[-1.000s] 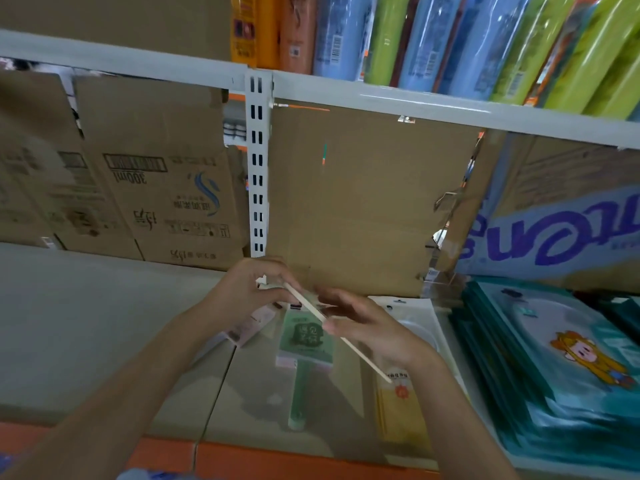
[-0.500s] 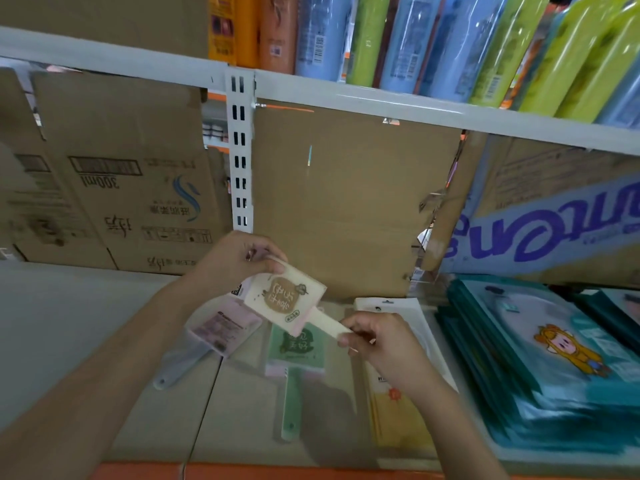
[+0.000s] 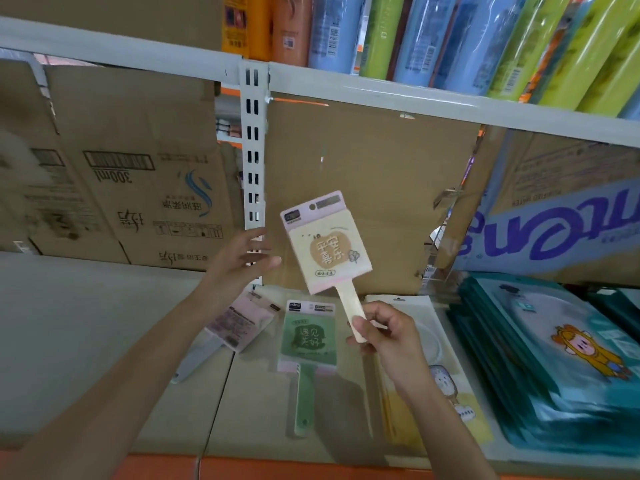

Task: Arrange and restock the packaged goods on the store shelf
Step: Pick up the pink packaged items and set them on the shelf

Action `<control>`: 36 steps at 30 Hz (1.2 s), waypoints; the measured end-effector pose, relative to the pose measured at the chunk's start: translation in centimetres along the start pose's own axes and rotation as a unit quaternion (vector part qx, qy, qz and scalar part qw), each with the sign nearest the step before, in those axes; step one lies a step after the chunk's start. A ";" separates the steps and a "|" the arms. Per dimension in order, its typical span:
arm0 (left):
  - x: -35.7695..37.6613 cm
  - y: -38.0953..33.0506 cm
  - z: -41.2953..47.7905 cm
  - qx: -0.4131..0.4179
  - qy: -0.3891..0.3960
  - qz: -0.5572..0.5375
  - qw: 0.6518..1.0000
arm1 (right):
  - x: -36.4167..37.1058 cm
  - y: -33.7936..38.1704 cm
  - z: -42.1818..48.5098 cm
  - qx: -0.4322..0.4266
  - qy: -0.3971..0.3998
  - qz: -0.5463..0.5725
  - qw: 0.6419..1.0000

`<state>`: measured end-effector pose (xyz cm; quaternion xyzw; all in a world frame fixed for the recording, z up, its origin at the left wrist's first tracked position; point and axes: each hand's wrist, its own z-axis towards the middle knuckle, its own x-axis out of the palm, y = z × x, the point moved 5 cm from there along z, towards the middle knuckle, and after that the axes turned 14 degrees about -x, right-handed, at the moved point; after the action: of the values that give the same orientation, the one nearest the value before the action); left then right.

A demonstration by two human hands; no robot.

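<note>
Left hand (image 3: 239, 261) now off beige paddle (image 3: 327, 244)

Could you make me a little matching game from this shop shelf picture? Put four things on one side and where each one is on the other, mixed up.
Things:
1. beige paddle-shaped pack
2. green paddle-shaped pack
3. pink pack
4. teal packs

Places:
A. stacked at the right end of the shelf
B. lying flat on the shelf, below the beige one, between the two hands
C. held up by its handle in the right hand
D. lying on the shelf, partly hidden under the left hand

Pairs: 1-C, 2-B, 3-D, 4-A
</note>
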<state>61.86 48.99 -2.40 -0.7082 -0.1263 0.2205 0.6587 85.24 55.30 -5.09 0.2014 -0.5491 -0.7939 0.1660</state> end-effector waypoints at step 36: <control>4.0 8.8 1.0 -0.221 0.054 0.076 0.971 | 5.5 -3.1 -7.7 0.047 0.124 -0.305 0.943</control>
<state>63.91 50.85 -11.73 -0.8549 -0.0815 0.1977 0.4727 84.23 47.53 -11.21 0.4642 -0.4729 -0.7484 -0.0270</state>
